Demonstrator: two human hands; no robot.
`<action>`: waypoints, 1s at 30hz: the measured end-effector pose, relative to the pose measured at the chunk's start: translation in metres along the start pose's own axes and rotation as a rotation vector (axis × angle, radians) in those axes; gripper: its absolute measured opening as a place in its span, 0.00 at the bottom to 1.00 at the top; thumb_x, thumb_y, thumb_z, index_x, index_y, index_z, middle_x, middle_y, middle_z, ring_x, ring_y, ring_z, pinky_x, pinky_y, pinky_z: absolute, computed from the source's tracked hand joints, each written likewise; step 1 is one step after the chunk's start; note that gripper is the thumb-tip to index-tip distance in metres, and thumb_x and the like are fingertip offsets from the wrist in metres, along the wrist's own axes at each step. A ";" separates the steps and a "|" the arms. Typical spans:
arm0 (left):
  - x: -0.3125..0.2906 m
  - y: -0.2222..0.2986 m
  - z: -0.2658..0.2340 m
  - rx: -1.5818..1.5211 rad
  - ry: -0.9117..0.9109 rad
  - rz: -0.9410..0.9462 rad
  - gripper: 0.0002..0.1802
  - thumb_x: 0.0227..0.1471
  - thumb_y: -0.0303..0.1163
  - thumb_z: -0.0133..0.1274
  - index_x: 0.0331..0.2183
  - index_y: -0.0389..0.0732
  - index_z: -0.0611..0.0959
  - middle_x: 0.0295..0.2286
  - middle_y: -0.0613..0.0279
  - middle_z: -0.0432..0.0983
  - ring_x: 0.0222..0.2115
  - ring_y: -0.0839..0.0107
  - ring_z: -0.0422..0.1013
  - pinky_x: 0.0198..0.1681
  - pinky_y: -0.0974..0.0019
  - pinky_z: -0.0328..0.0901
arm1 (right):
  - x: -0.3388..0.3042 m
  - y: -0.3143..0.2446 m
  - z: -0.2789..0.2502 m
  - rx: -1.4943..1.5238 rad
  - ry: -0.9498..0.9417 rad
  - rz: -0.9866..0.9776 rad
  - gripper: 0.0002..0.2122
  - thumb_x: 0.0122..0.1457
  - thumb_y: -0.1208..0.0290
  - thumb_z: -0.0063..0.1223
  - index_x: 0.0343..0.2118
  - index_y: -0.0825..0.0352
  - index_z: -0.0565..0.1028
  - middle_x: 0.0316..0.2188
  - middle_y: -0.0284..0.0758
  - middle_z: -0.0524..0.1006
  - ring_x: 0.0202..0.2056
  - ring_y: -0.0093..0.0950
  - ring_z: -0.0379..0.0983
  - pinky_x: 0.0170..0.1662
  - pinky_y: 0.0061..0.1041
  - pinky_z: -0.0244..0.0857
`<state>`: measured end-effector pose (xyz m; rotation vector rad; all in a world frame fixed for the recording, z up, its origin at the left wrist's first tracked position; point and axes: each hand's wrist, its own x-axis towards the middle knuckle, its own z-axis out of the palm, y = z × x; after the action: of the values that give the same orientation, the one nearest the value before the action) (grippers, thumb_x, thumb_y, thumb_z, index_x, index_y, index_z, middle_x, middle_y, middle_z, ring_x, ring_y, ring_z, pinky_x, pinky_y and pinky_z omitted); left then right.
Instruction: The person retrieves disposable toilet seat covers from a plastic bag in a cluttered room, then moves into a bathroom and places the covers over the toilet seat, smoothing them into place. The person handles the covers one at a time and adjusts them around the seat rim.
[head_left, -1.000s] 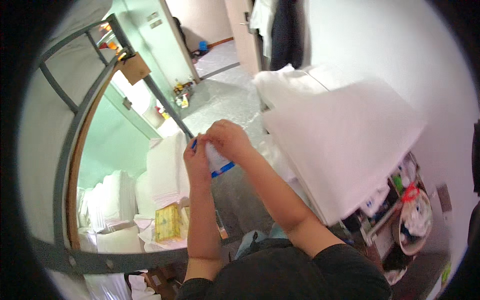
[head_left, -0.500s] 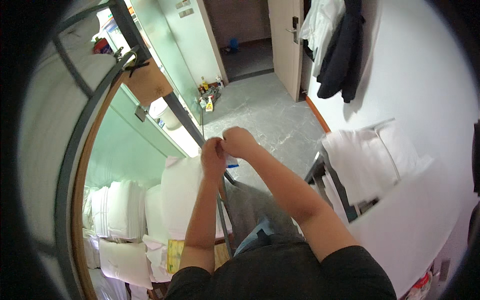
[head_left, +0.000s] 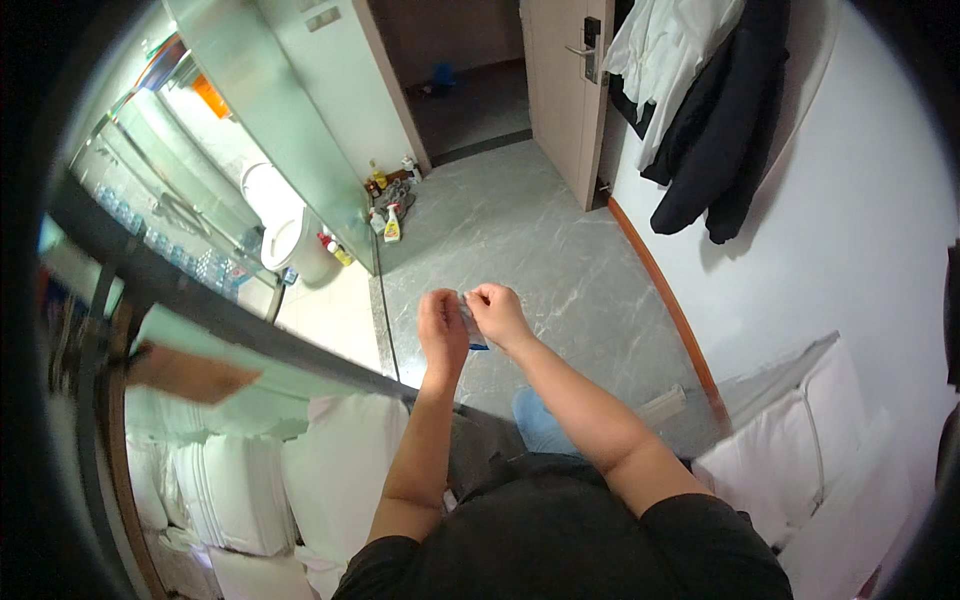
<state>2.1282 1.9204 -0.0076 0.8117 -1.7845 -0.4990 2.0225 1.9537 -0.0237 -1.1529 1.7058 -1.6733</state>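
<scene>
My left hand and my right hand are close together in front of me, over the grey floor. Between them is a small clear plastic bag with a blue strip along its lower edge. The fingers of both hands are pinched at the bag's upper part. Its contents, if any, are too small to make out.
A toilet stands behind a glass partition at the left. Spray bottles sit on the floor by the doorway. The door is ajar, with jackets hanging beside it. Stacked white bundles lie near left.
My view has moved forward toward the doorway, and the toilet has come into sight. My hands have come a little apart, and more of the bag shows between them.
</scene>
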 end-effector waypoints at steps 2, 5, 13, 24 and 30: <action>0.039 -0.028 0.031 -0.228 0.095 -0.275 0.04 0.58 0.25 0.49 0.31 0.36 0.74 0.24 0.63 0.70 0.26 0.74 0.65 0.31 0.70 0.62 | 0.038 -0.008 -0.003 0.077 0.030 0.037 0.10 0.60 0.71 0.52 0.28 0.73 0.76 0.19 0.32 0.75 0.21 0.20 0.71 0.25 0.23 0.65; 0.097 -0.047 0.082 -0.372 0.060 -0.407 0.06 0.60 0.28 0.49 0.31 0.36 0.74 0.24 0.69 0.68 0.26 0.79 0.62 0.30 0.73 0.61 | 0.091 -0.003 -0.016 -0.044 0.123 -0.150 0.07 0.60 0.75 0.51 0.27 0.72 0.75 0.22 0.36 0.77 0.23 0.23 0.73 0.26 0.24 0.66; 0.204 -0.149 0.140 -0.522 0.190 -0.634 0.08 0.62 0.34 0.48 0.34 0.41 0.76 0.25 0.74 0.66 0.23 0.85 0.58 0.25 0.78 0.54 | 0.156 -0.030 -0.110 -0.255 0.052 -0.691 0.07 0.52 0.84 0.54 0.34 0.68 0.77 0.27 0.37 0.75 0.28 0.35 0.73 0.32 0.30 0.69; 0.279 -0.135 0.273 -0.723 -0.428 -0.580 0.08 0.63 0.34 0.47 0.36 0.40 0.76 0.24 0.73 0.68 0.22 0.84 0.61 0.24 0.77 0.58 | 0.300 0.027 -0.189 -1.126 0.052 0.014 0.14 0.59 0.68 0.54 0.45 0.68 0.76 0.44 0.44 0.75 0.42 0.35 0.73 0.46 0.33 0.67; 0.313 -0.133 0.310 -0.636 -0.744 -0.489 0.08 0.58 0.32 0.51 0.38 0.38 0.78 0.28 0.63 0.74 0.29 0.77 0.67 0.34 0.69 0.66 | 0.377 0.051 -0.136 -0.465 0.007 0.185 0.06 0.58 0.75 0.52 0.34 0.71 0.76 0.33 0.41 0.78 0.36 0.29 0.75 0.40 0.26 0.68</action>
<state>1.8119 1.5866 -0.0018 0.6280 -1.8692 -1.7713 1.7004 1.7143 0.0260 -1.1369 2.2040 -1.2042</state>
